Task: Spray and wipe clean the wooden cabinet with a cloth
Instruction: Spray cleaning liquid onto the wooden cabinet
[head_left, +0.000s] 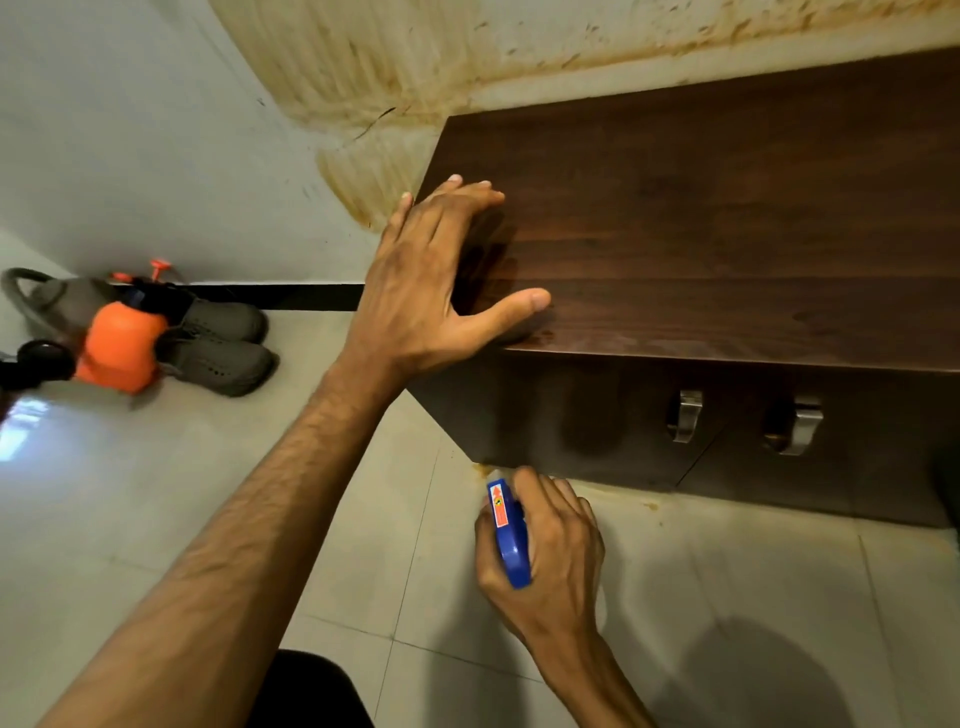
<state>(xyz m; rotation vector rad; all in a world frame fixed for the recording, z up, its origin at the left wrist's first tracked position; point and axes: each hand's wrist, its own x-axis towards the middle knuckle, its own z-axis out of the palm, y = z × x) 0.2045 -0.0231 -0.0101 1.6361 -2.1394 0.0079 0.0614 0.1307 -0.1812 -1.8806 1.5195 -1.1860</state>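
A low dark wooden cabinet (727, 223) fills the upper right, with two metal door handles (687, 422) on its front. My left hand (431, 280) lies flat on the top's near left corner, fingers spread, nothing in it. Below, near the cabinet's lower left corner, my right hand (550, 551) grips a spray bottle whose blue trigger head (508, 535) points up toward the cabinet. The bottle's body is hidden under my hand. No cloth is in view.
An orange pump sprayer (120, 347) and a pair of grey shoes (223, 343) sit on the tiled floor at the left wall. The wall (363, 62) behind the cabinet carries brown stains. A black skirting strip runs along the wall base.
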